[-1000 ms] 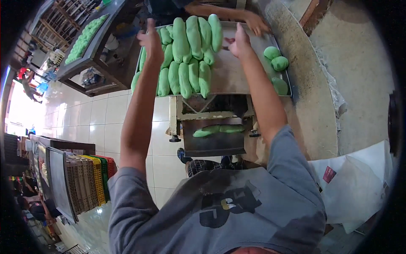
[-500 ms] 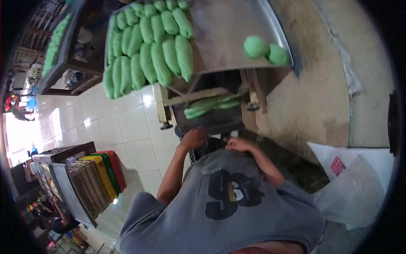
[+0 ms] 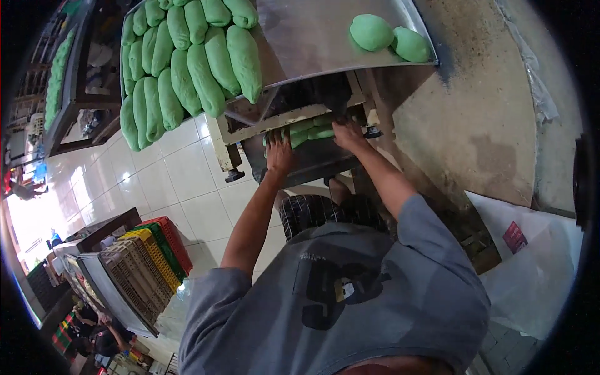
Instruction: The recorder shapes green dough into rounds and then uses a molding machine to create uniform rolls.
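My left hand (image 3: 279, 152) rests its outstretched, parted fingers on green dough pieces (image 3: 301, 131) on the dark lower tray (image 3: 306, 161) of a cream-framed machine (image 3: 222, 150). At the right end of those pieces, my right hand (image 3: 347, 134) has its fingers bent over the dough, partly hiding it. Above both hands, a metal tray (image 3: 322, 44) holds several long green dough rolls (image 3: 203, 84) packed on its left part and two round pieces, one of them a green dough ball (image 3: 371, 32), on its right.
Another bench (image 3: 74, 94) with green dough is at upper left. Stacked crates (image 3: 150, 253) in several colours stand at lower left, near people (image 3: 106, 337). A pale ledge (image 3: 469, 144) runs along the right, with white plastic sheeting (image 3: 512, 275) below it.
My hands moved from the upper tray down toward my waist, then forward onto the dough on the lower tray. The co-worker's arm at the top is gone from view.
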A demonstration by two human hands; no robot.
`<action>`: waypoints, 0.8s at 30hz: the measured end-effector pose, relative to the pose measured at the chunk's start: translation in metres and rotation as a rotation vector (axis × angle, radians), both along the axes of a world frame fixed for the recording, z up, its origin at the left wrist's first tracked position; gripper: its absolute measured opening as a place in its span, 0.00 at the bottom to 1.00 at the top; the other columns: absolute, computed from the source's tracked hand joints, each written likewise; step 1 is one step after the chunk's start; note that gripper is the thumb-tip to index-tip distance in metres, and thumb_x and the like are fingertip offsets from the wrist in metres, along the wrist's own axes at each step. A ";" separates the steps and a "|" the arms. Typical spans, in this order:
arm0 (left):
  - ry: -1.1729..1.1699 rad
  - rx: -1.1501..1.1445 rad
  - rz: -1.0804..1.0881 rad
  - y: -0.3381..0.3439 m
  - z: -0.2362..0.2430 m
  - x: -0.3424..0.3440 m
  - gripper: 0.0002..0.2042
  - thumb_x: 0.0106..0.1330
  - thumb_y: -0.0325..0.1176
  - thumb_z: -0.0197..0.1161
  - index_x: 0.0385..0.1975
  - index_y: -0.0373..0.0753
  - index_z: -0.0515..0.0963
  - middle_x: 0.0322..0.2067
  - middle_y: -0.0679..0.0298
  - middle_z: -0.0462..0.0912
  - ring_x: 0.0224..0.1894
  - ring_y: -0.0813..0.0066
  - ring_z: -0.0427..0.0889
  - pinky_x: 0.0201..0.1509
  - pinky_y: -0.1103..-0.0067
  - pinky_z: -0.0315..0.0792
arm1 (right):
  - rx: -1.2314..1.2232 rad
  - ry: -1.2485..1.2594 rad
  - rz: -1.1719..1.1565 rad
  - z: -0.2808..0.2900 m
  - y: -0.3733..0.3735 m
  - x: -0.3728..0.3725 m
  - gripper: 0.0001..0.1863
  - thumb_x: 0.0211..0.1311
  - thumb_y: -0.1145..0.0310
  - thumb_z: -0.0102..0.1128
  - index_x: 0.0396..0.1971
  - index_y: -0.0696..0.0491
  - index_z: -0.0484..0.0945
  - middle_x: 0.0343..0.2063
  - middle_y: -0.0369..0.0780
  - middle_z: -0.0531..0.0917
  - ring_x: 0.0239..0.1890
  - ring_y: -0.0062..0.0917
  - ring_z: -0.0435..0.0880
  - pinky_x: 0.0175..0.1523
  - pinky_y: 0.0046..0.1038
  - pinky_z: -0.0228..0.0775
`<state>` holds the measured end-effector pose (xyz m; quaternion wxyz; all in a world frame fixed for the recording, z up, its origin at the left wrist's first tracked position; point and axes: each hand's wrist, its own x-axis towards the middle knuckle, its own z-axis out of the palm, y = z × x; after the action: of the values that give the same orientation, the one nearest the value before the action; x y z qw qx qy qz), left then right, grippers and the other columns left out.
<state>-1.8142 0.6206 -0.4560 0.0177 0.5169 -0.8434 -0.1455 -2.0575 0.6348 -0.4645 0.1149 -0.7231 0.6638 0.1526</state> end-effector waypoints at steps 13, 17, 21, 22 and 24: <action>0.121 -0.019 -0.007 0.009 -0.034 0.003 0.29 0.48 0.37 0.72 0.53 0.44 0.71 0.51 0.54 0.74 0.53 0.50 0.73 0.49 0.57 0.72 | -0.292 -0.382 0.050 -0.036 0.013 0.009 0.25 0.50 0.70 0.66 0.50 0.53 0.72 0.32 0.47 0.80 0.33 0.44 0.80 0.39 0.49 0.72; 0.330 0.287 0.138 0.021 0.012 0.025 0.18 0.48 0.26 0.60 0.42 0.41 0.75 0.40 0.50 0.78 0.44 0.47 0.77 0.45 0.60 0.72 | 0.068 -0.493 -0.225 0.023 0.022 0.005 0.27 0.48 0.69 0.67 0.50 0.51 0.69 0.39 0.48 0.78 0.44 0.46 0.77 0.47 0.44 0.70; 0.626 0.406 0.312 0.052 0.106 0.075 0.15 0.50 0.26 0.65 0.38 0.36 0.72 0.34 0.51 0.80 0.40 0.48 0.80 0.41 0.67 0.74 | 0.093 -1.066 -0.340 0.116 0.066 -0.026 0.27 0.52 0.65 0.70 0.52 0.54 0.72 0.44 0.47 0.80 0.48 0.36 0.80 0.48 0.38 0.72; 0.693 0.441 0.374 0.064 0.132 0.087 0.17 0.52 0.28 0.68 0.41 0.35 0.72 0.33 0.51 0.81 0.37 0.54 0.82 0.41 0.71 0.74 | 0.137 -1.173 -0.392 0.137 0.079 -0.035 0.26 0.54 0.64 0.69 0.52 0.57 0.73 0.43 0.43 0.81 0.47 0.30 0.80 0.50 0.34 0.72; 0.893 0.628 0.542 0.083 0.176 0.097 0.21 0.52 0.26 0.68 0.47 0.34 0.72 0.36 0.57 0.82 0.39 0.66 0.81 0.43 0.73 0.74 | 0.170 -1.507 -0.504 0.171 0.107 -0.045 0.23 0.54 0.67 0.68 0.50 0.56 0.74 0.42 0.40 0.81 0.46 0.27 0.80 0.50 0.33 0.72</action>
<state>-1.7169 0.7032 -0.2799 0.2527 0.5828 -0.5095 -0.5805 -2.1022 0.7414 -0.2939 0.6184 -0.4488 0.5371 -0.3574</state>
